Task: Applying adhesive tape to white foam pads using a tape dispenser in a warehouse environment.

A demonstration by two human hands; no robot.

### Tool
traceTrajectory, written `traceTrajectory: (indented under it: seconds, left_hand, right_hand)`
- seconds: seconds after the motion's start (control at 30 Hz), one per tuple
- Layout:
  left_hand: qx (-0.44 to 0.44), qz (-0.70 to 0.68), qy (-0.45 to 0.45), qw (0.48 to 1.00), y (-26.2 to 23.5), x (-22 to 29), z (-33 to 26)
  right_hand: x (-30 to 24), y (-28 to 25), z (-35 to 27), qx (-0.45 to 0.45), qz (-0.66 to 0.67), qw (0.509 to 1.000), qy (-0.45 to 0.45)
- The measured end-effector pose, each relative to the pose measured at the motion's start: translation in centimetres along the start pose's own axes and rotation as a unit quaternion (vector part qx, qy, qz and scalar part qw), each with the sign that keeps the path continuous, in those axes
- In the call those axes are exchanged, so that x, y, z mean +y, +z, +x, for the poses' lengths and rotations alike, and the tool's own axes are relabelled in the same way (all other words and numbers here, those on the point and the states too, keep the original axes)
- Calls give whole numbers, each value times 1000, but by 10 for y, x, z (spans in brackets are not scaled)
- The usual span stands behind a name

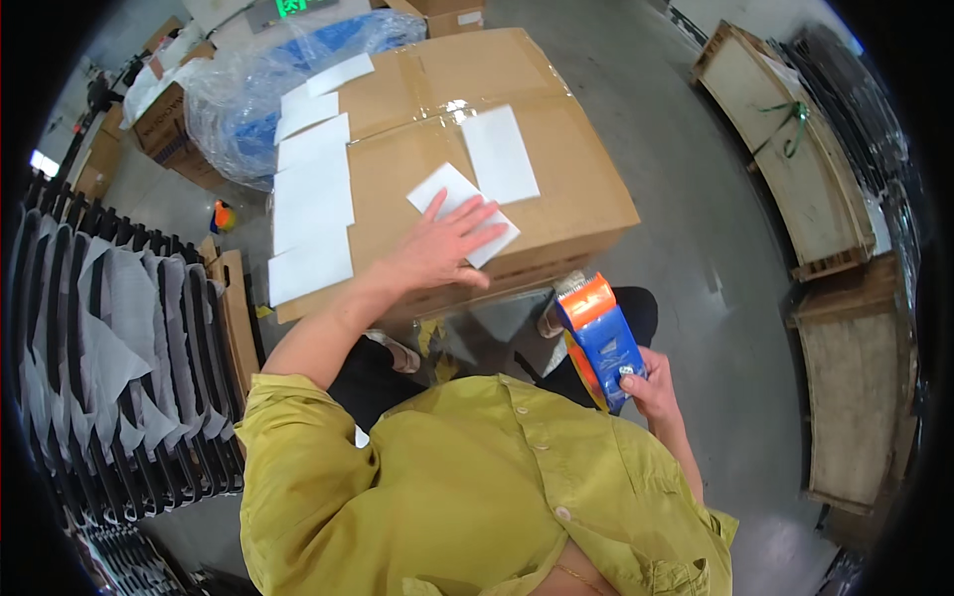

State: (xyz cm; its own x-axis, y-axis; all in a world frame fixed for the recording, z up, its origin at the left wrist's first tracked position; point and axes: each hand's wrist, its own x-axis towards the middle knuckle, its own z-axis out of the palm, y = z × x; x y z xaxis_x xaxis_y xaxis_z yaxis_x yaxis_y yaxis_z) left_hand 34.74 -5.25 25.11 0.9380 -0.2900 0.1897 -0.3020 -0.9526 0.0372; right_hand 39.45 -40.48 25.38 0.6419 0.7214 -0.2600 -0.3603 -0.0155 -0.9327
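A large cardboard box point(566, 149) serves as the surface, its flaps seamed with shiny clear tape and its near edge facing the person. White sheets point(313, 199) line its left side, and another white panel point(500, 154) lies right of the middle. Just beside that panel, the left hand point(447, 238) rests with fingers spread and gripping nothing, over a tilted white card point(443, 182) near the front edge. The right hand point(651, 385) has its fingers closed around a blue-and-orange tape dispenser point(606, 338), held clear of the box at its near right. Grey floor point(691, 199) surrounds everything. Wooden crates point(785, 149) stand along the right; to the left are black frames point(119, 338) interleaved with pale wrapping, and farther back a blue bundle point(298, 74) in clear plastic. A green sign point(292, 7) glows at the far end.
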Motion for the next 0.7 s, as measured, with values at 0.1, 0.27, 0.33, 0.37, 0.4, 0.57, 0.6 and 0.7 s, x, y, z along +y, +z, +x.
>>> traceTrajectory:
  seconds: [0.1,0.27,0.33,0.37,0.4,0.57,0.6,0.7]
  left_hand:
    - [35,-49,22,998,-19,23,7]
    - [-3,-691,-225,687,-54,70,12]
    - [-42,-765,-267,584,-55,77,8]
    - [-36,-765,-270,584,-52,76,5]
    - [-16,-753,-289,591,-50,77,3]
    - [60,-673,-336,657,-44,61,-1]
    - [102,-657,-361,654,-44,49,0]
    - [165,-577,-398,694,-38,22,1]
  right_hand:
    - [-10,4,-3,-44,-48,997,-42]
    - [-24,26,-2,-110,-93,986,-85]
    - [-25,32,2,-127,-116,980,-96]
    - [-24,34,3,-132,-118,980,-92]
    - [-23,34,3,-135,-117,980,-91]
    - [-32,39,4,-107,-111,988,-19]
    - [-34,31,1,-102,-122,987,-6]
    - [-44,26,-1,-93,-98,991,12]
